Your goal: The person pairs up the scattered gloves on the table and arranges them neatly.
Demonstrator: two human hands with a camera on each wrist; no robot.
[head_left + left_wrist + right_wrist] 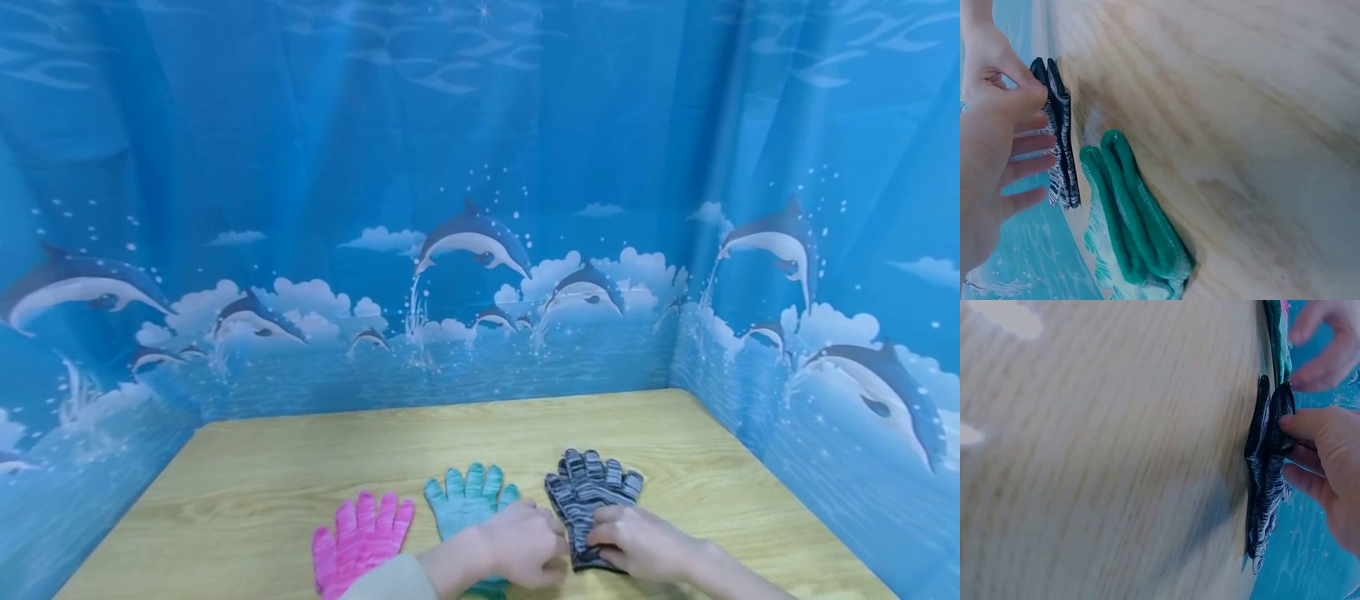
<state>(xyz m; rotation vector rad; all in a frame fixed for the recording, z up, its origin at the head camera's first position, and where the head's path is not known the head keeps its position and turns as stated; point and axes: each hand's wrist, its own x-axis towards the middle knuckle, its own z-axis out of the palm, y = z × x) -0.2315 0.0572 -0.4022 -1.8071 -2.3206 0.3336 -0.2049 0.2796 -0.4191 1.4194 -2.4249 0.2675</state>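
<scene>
A pair of black-and-grey knit gloves point(581, 500) lies stacked at the right, fingers pointing away. My right hand point(645, 542) pinches the black cuff point(1282, 440) of the upper glove, its thumb point(1302, 423) on the near side. Beside that cuff is my left hand point(525, 542), fingers fairly straight and apart in the left wrist view; whether its thumb touches the cuff I cannot tell. Partly under my left hand, teal gloves point(461, 508) lie with their green cuffs point(1141, 215) stacked. Further left, pink gloves point(363, 533) are partly covered by my left sleeve point(397, 579).
The gloves lie in a row on a light wood-grain table point(300, 458). A blue curtain point(337, 167) printed with dolphins and clouds stands round the table's back and sides.
</scene>
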